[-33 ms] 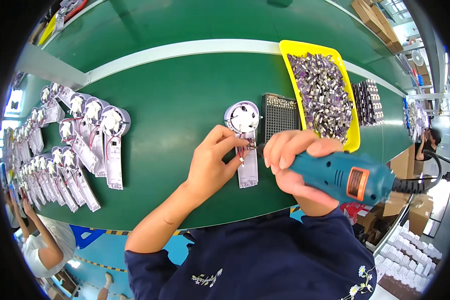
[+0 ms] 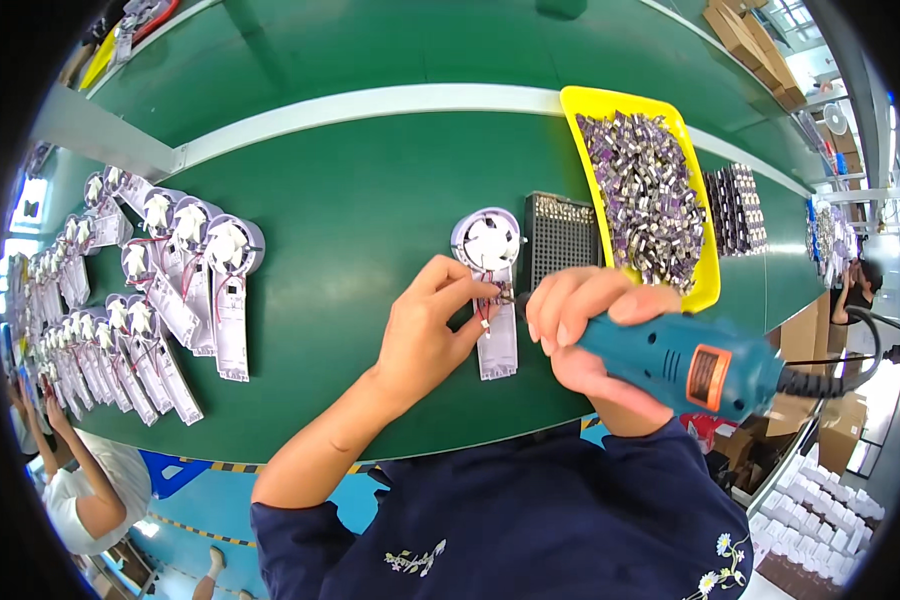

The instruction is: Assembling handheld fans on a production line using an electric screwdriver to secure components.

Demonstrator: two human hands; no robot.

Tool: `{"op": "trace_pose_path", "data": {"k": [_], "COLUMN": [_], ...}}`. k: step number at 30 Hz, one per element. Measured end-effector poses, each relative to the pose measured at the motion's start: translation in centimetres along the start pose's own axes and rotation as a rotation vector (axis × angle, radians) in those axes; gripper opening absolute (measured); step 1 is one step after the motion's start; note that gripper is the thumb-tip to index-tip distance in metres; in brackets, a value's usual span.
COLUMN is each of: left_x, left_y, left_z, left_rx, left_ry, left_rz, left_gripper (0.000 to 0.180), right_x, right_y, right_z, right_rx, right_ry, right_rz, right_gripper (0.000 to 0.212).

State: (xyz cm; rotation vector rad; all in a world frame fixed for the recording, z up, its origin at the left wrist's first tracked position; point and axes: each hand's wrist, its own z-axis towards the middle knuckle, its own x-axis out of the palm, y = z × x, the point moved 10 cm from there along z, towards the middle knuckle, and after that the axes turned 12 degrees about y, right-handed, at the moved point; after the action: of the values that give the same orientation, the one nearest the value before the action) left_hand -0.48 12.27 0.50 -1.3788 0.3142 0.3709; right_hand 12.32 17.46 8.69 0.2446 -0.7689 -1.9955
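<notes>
Running top-to-bottom at frame centre, the fan housing (image 2: 498,357) lies nearest the left hand (image 2: 422,322), narrowed over it, grip unclear, while the right hand (image 2: 582,325) clasps a teal power tool (image 2: 655,352).

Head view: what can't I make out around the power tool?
In the head view:
- teal power tool: exact tip contact, too small.
- fan unit: middle, partly hidden by the left hand.
- tool's gripped side: covered by the right hand.
- yellow tray: floor, buried under parts.
</notes>
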Motion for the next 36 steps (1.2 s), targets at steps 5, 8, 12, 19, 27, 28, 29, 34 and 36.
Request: {"op": "trace_pose_path", "data": {"k": [5,8,12,19,27,28,29,34,36], "left_x": [0.0,-0.3,0.4,-0.2,-1.6,-1.5,-1.1,1.3,2.3], "left_y": [-0.5,-0.9,0.0,-1.2,-5.1,-6.3,-7.0,-7.2,-7.3], "left_z": [0.3,-0.3,-0.6,-0.8,-3.1,-3.5,-3.6,-3.6,-3.4], "left_rx": [-0.015,0.004,-0.016,-0.024,0.057,0.084,0.088,0.092,0.095], "left_ry": [-0.004,-0.02,-0.011,-0.11,-0.247,-0.267,-0.284,-0.295,-0.284], "left_rz": [-0.03,-0.016,-0.044,-0.062,0.003,0.002,-0.041,-0.06,-0.077], "left_gripper": [0.021,0.022,0.022,0.015,0.022,0.025,0.025,0.022,0.022], "right_x": [0.8,0.7,0.4,-2.4,-1.7,-0.9,-0.4,0.0,-0.6], "right_y": [0.3,-0.3,-1.5,1.3,-0.4,-0.7,-0.9,-0.1,0.5], "right_z": [0.4,-0.5,-1.6,-2.0,-10.3,-11.0,-11.6,-12.9,-12.9], "right_rx": [-0.078,0.013,0.059,0.015,0.971,0.974,0.978,0.923,0.939], "right_ry": [0.151,0.111,0.051,-0.358,-0.508,-0.535,-0.563,-0.632,-0.64], "right_rz": [0.067,-0.039,0.043,0.062,0.241,0.32,0.394,0.475,0.414], "right_gripper": [0.085,0.083,0.082,0.079,0.056,0.054,0.051,0.042,0.039]}}
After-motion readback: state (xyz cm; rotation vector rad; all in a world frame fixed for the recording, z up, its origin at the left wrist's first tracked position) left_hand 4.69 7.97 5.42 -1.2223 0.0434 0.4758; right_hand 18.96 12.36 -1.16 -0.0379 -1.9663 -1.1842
